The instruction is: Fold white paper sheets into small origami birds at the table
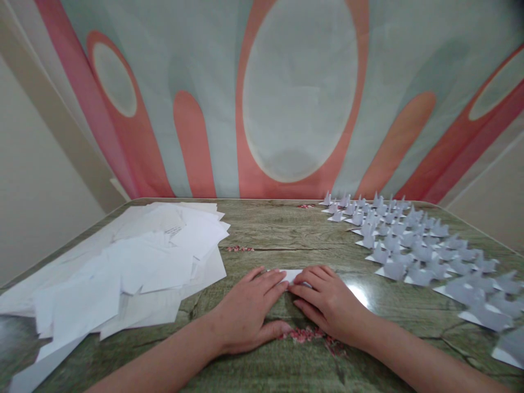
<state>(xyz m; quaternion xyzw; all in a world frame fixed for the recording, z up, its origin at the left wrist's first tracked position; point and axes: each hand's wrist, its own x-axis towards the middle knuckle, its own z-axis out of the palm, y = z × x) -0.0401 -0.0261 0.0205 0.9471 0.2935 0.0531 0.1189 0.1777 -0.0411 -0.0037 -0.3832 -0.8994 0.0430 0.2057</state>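
A small folded piece of white paper [292,274] lies on the table in front of me, partly hidden under my fingers. My left hand [249,314] rests on its left side, fingers stretched out and flat, the thumb spread away on the tabletop. From the other side my right hand [323,303] has its bent fingers on the paper's right part, the fingertips of both hands almost meeting. How the paper is folded underneath cannot be made out.
A loose, overlapping heap of white paper sheets [151,262] covers the table's left side. Rows of folded white paper figures [393,243] with upright points stand along the right. Behind the wood-patterned table [274,229] hangs a pink and grey-green patterned backdrop [301,93].
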